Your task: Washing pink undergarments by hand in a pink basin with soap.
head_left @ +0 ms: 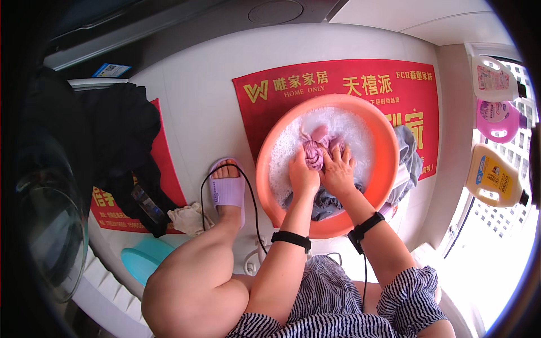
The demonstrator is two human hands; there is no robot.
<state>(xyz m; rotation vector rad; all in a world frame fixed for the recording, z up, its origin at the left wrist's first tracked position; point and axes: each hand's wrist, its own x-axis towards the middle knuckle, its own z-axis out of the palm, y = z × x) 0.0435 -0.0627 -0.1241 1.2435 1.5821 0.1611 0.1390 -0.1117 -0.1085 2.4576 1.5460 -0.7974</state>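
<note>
Between my two hands is a bunched pink cloth [314, 155], wet and partly twisted, over a basin of suds. My left hand [305, 173] grips its left side with the fingers closed round it. On the right, my right hand [339, 170] presses on the same cloth with bent fingers. The orange basin [387, 163] holds white foamy water [360, 127]. Dark grey cloth [324, 204] lies in the near part of the basin, under my wrists. Each wrist wears a black strap, and a cable hangs from the right one.
Under the basin lies a red printed mat [256, 121]. Grey cloth [407, 163] sits against the basin's right side. Detergent bottles [496, 174] stand along the right ledge. Dark clothes [121, 135] hang at left, above a teal basin [143, 256]. A black cable [255, 197] loops past my slipper [228, 191].
</note>
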